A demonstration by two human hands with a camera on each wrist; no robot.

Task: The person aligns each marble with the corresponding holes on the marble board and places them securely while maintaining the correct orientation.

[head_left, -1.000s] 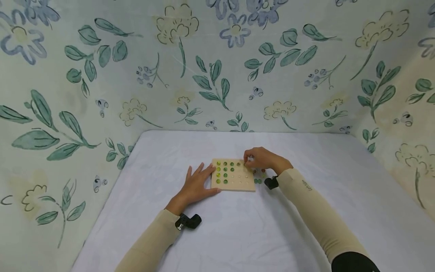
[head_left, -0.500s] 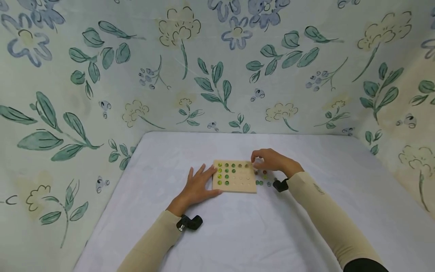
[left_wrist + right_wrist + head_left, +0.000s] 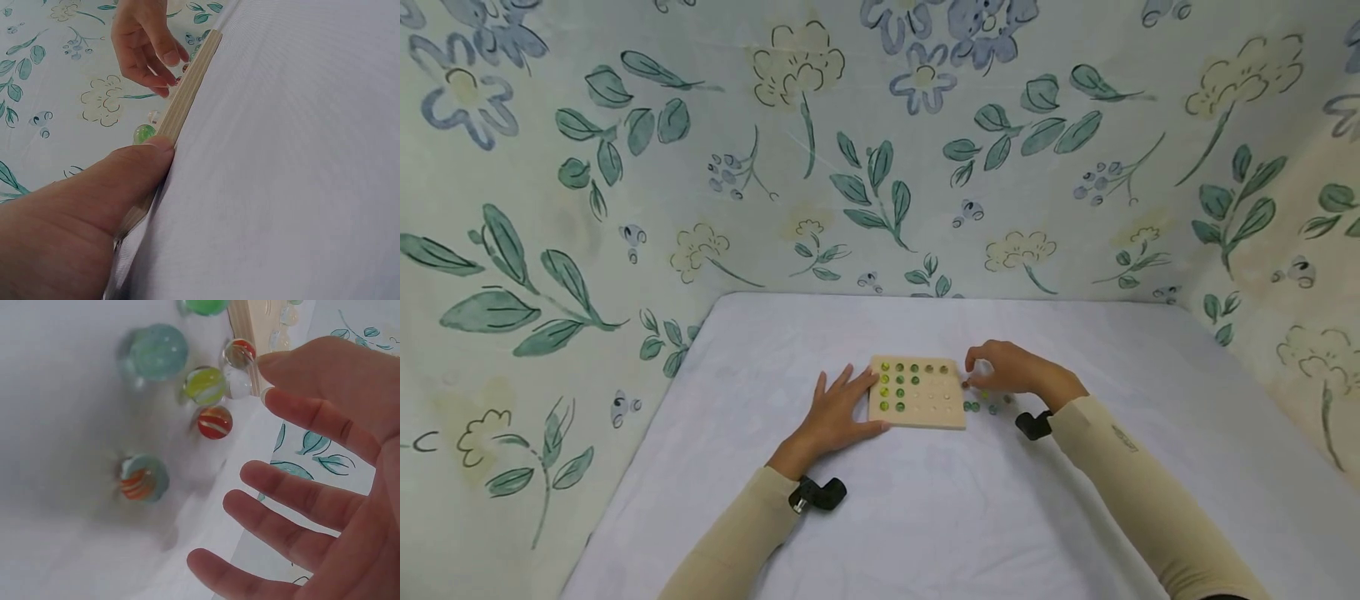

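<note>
A wooden board [image 3: 925,423] with rows of holes lies on the cloth, with several green, yellow-green and brownish glass marbles seated in its far row and left columns. My left hand [image 3: 831,414] rests spread at its left side; in the left wrist view the thumb [image 3: 140,165] presses its near edge. My right hand [image 3: 1011,368] is beside the board's right edge. In the right wrist view its thumb and index tips stand apart, close to a red-swirled marble [image 3: 240,352] by the board. The other fingers are loosely spread, holding nothing.
Loose marbles lie right of the board: a yellow-green one [image 3: 206,385], a red-striped one [image 3: 214,422], an orange-swirled one [image 3: 145,478] and a large pale green one [image 3: 159,352]. White cloth [image 3: 880,517] covers the table; a floral backdrop [image 3: 880,192] stands behind and beside it.
My right hand has let go of a marble at the far row's right end, then moved right and nearer, to the loose marbles. My left hand stays at the board.
</note>
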